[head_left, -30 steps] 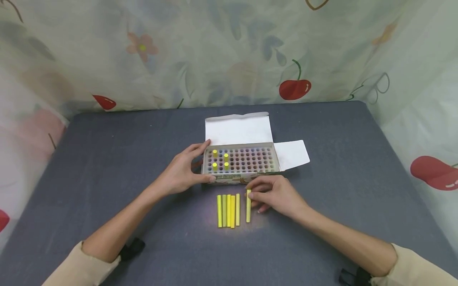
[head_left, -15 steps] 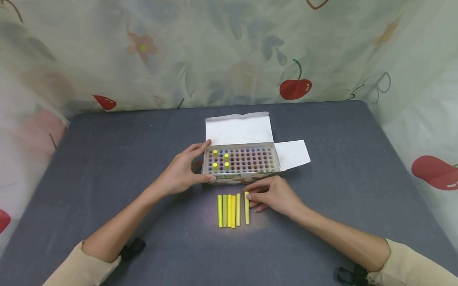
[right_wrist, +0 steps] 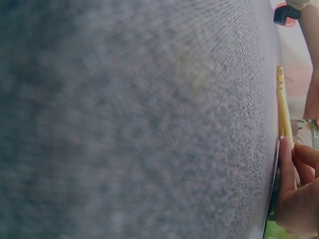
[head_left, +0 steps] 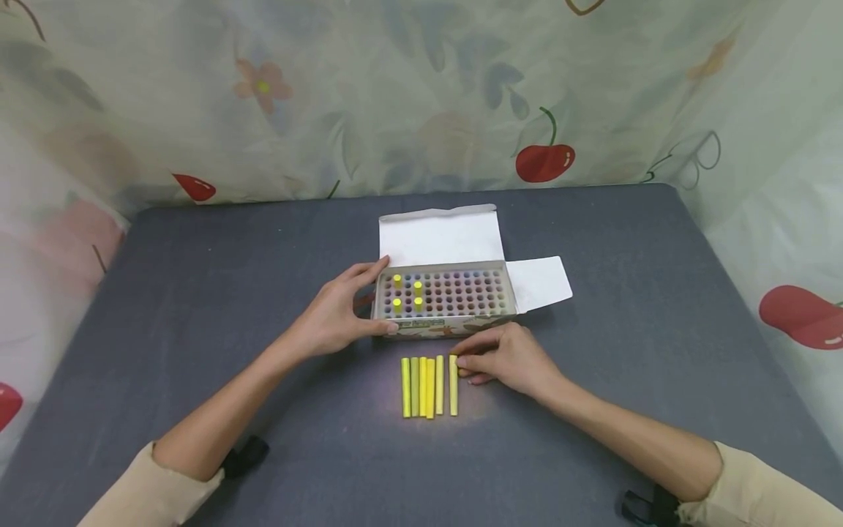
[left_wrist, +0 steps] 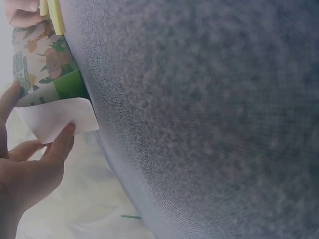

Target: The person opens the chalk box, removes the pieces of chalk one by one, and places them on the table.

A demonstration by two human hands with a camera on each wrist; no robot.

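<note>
**Six yellow chalks in a row, four left standing in the box**

On the grey desk (head_left: 197, 293) sits an open chalk box (head_left: 443, 328), its lid folded back and a side flap spread to the right. The left hand (head_left: 336, 316) steadies the box at its left end, thumb on the near wall and fingers curled round the far corner; the left wrist view shows the fingertips against the white flap.

In front of the box lies a row of yellow chalks (head_left: 421, 386), five close together and parallel. The sixth chalk (head_left: 453, 385) lies just beside them on the right, nearly in line. The right hand (head_left: 507, 359) pinches the far end of that sixth chalk between thumb and fingertips, the other fingers curled under; the right wrist view shows the fingertips on the stick, which lies flat on the desk.

Judging by how things lie, the sorting of yellow sticks out of the box is past its middle: six are out, the last one being set against the row. Four yellow chalks (head_left: 407, 291) stand proud among the other colours at the left of the box and appear to be what is left.
</note>
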